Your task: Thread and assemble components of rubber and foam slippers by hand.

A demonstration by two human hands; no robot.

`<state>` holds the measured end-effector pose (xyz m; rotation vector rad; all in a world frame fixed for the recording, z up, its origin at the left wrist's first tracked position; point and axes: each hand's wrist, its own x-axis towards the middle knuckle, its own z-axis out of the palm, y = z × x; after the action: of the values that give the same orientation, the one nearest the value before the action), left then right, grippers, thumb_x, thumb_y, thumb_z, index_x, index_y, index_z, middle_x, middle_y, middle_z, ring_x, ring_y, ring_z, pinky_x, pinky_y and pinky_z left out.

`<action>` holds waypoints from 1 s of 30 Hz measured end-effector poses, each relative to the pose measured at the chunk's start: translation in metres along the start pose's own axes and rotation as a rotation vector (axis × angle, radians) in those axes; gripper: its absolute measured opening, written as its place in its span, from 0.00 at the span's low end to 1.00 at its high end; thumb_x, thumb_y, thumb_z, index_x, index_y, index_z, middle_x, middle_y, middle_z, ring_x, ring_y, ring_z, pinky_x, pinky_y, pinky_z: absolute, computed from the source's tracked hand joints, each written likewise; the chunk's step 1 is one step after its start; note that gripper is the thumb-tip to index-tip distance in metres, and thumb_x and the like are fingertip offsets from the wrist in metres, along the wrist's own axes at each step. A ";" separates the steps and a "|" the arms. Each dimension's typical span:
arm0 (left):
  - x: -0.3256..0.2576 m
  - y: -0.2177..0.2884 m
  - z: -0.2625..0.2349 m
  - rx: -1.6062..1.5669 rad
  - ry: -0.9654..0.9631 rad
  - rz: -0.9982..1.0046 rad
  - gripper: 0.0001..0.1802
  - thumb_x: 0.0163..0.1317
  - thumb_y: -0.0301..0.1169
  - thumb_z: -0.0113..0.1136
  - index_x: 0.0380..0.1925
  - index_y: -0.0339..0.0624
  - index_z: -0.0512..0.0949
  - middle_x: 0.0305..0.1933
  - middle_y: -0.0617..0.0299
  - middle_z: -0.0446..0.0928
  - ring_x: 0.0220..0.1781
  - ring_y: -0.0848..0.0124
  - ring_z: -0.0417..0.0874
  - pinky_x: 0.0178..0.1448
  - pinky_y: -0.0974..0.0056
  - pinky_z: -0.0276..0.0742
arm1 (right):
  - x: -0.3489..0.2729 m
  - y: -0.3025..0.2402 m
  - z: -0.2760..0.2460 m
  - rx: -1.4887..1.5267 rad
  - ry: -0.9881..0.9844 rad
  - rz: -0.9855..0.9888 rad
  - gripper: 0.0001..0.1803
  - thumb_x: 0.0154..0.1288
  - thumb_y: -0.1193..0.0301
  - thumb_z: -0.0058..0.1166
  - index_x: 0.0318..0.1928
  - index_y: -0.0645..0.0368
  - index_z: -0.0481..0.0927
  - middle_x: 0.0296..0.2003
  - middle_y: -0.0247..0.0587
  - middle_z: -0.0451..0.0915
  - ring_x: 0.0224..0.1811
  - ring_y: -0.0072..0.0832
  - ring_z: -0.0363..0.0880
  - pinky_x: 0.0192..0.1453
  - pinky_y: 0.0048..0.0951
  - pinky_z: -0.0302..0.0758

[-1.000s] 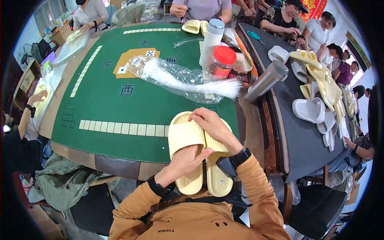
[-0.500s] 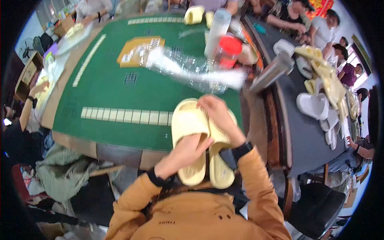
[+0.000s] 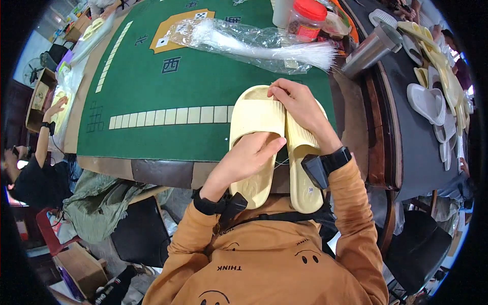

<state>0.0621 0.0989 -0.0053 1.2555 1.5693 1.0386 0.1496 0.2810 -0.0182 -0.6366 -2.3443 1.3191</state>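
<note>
A pair of pale yellow slippers stands side by side before me at the table's near edge, heels toward me: the left slipper (image 3: 256, 119) and the right slipper (image 3: 306, 185). My left hand (image 3: 254, 155) reaches under the left slipper's strap, its thumb outside along the strap's edge, gripping it. At the toe end, the fingers of my right hand (image 3: 297, 101) pinch together at the left slipper's inner edge, over the right slipper's strap. Whatever lies between those fingertips is hidden. A thin white strand (image 3: 280, 163) shows between the two slippers.
On the green table mat (image 3: 203, 142) lie a row of pale tiles (image 3: 175, 116) and a clear bag of long white strands (image 3: 284, 53). Beyond stand a red-lidded jar (image 3: 306, 20) and a steel tumbler (image 3: 371, 50). More slippers (image 3: 426, 103) cover the dark side table.
The view has shifted, so the table appears higher and the slippers farther right. Both hands keep nearly the same places on the slippers.
</note>
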 end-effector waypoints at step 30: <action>0.090 -0.003 -0.029 -0.131 0.265 0.076 0.11 0.66 0.27 0.60 0.45 0.31 0.76 0.41 0.52 0.85 0.44 0.69 0.87 0.50 0.64 0.81 | 0.005 0.008 0.001 0.301 0.343 -0.027 0.08 0.70 0.72 0.56 0.44 0.62 0.85 0.35 0.38 0.82 0.33 0.21 0.79 0.38 0.24 0.76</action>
<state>0.0220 0.1839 -0.0101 1.1301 1.6290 1.3796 0.1467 0.2862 -0.0254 -0.6711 -1.8332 1.3895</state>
